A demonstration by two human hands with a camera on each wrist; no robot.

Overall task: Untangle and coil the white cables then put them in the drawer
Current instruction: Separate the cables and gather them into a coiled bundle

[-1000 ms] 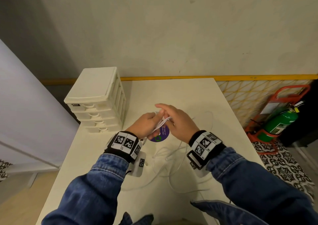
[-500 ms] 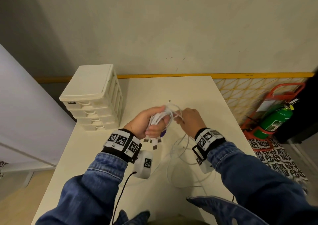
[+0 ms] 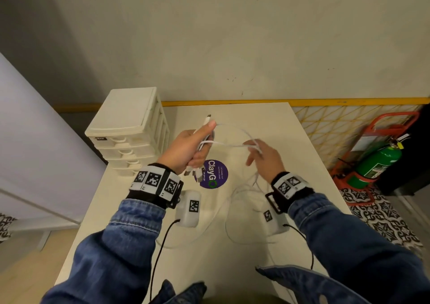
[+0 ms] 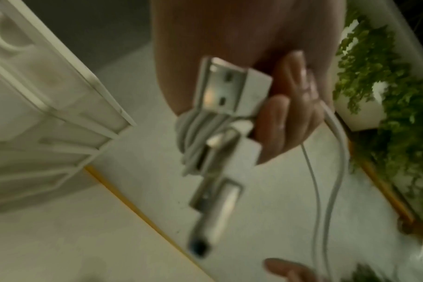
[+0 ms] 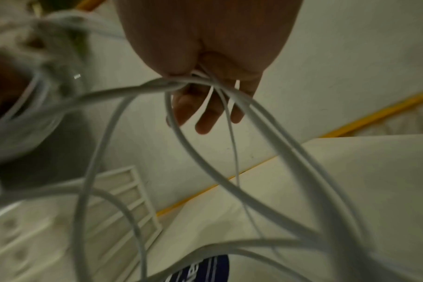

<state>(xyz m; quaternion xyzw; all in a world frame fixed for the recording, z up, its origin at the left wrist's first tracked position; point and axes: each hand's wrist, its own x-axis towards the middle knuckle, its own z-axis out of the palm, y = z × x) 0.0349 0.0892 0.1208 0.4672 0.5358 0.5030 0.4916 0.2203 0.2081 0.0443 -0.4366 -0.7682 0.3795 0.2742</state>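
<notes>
Your left hand (image 3: 189, 148) is clenched round a bundle of thin white charging cables (image 4: 196, 131), thumb pressed on top, with several metal USB plugs (image 4: 220, 89) sticking out below the fist and one plug tip poking up past the thumb. From that fist two strands run across to your right hand (image 3: 263, 157), which hangs them over loosely spread fingers (image 5: 205, 112); in the right wrist view several loops drape from the palm, so the hand carries them more than it pinches them. The rest of the cables trail in slack loops on the cream-white bench (image 3: 256, 117), near the round purple sticker (image 3: 211, 174).

You seem to be in the coiling step, with the untangling only partly done: part is gathered, much is loose. Next, you would bring the right hand's loop back to the left fist and lay it on the bundle, keeping the turns even so the trailing strands do not knot.

The small cream plastic drawer unit (image 3: 130, 127) stands at the bench's far left corner, all drawers closed, so one must be opened before the coil goes in.
</notes>
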